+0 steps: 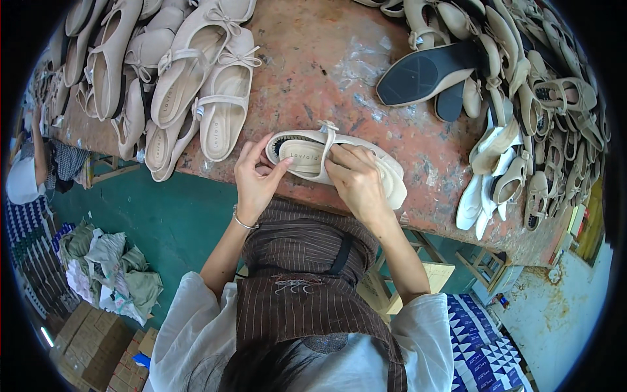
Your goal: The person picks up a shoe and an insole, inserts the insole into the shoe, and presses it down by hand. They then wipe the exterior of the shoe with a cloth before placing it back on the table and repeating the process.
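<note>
A beige strapped flat shoe (346, 138) lies on its sole near the table's front edge, heel to the left. Inside it is a pale insole (302, 157); toward the heel, a dark notched edge shows along the lining. My left hand (257, 171) holds the heel rim, its thumb at the insole's edge. The fingers of my right hand (356, 176) are curled together at the strap and opening, with their tips hidden in the shoe. A cream, angular-edged piece (394, 186) shows beside my right hand by the toe; how it joins the shoe is unclear.
Rows of beige shoes (225, 111) stand at the left of the worn reddish table (297, 72). More shoes (555, 137) heap up at the right, beside white insole-shaped pieces (470, 202). Cloth (124, 268) and cardboard boxes (91, 340) are on the floor. Another person (29, 176) is at far left.
</note>
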A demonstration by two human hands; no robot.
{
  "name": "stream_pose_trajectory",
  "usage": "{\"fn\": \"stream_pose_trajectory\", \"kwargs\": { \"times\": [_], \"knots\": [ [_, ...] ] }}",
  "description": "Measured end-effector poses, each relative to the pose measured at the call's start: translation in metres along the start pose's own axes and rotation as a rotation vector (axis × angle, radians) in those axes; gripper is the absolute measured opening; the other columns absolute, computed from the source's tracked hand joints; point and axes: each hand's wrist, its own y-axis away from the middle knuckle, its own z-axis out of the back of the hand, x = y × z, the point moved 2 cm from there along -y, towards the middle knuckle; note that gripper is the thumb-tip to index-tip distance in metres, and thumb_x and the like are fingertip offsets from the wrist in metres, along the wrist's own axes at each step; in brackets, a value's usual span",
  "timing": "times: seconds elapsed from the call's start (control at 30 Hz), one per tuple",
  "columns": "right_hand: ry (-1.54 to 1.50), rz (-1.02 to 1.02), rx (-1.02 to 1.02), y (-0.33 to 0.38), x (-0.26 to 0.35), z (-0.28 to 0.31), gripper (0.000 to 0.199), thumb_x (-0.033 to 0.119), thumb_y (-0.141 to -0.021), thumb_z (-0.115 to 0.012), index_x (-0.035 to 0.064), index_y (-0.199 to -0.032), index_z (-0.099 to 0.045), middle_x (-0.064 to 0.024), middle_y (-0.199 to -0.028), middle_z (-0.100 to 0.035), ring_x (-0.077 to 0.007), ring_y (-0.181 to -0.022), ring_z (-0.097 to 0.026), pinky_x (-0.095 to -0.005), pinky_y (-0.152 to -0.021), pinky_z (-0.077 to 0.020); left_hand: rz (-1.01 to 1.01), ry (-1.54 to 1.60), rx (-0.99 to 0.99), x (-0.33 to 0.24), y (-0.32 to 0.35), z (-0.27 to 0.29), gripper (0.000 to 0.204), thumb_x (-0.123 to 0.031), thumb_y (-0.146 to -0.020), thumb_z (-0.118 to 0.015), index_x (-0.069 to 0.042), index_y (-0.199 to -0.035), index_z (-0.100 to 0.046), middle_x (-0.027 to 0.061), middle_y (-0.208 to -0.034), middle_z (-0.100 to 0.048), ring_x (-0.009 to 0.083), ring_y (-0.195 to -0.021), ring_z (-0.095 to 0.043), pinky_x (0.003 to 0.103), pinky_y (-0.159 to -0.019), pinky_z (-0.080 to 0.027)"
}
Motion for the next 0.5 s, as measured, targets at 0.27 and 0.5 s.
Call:
{"fn": "stream_pose_trajectory", "kwargs": {
  "times": [0.27, 0.5],
  "knots": [
    [-0.055, -0.005, 0.047, -0.019, 0.000, -0.017, 0.016, -0.001, -0.075, -0.069, 0.0030, -0.089, -0.074, -0.0095, -0.100, -0.069, -0.0282, -0.093, -0.065, -0.0397, -0.079, -0.0530, -0.019, 0.028, -0.068, 0.008, -0.008, -0.001, 0.044, -0.003, -0.076, -0.083, 0.004, -0.116, -0.067, 0.0031, -0.085, -0.055, 0.0072, -0.066, -0.056, 0.020, -0.052, -0.050],
    [0.023, 0.042, 0.083, -0.023, 0.003, -0.016, 0.024, -0.004, -0.073, -0.068, 0.0028, -0.095, -0.074, -0.0081, -0.092, -0.067, -0.0268, -0.084, -0.063, -0.0389, -0.078, -0.0521, -0.030, 0.035, -0.080, 0.009, -0.012, 0.000, 0.040, -0.005, -0.073, -0.085, 0.003, -0.109, -0.069, 0.0066, -0.083, -0.062, 0.0084, -0.061, -0.056, 0.022, -0.052, -0.048]
  ]
}}
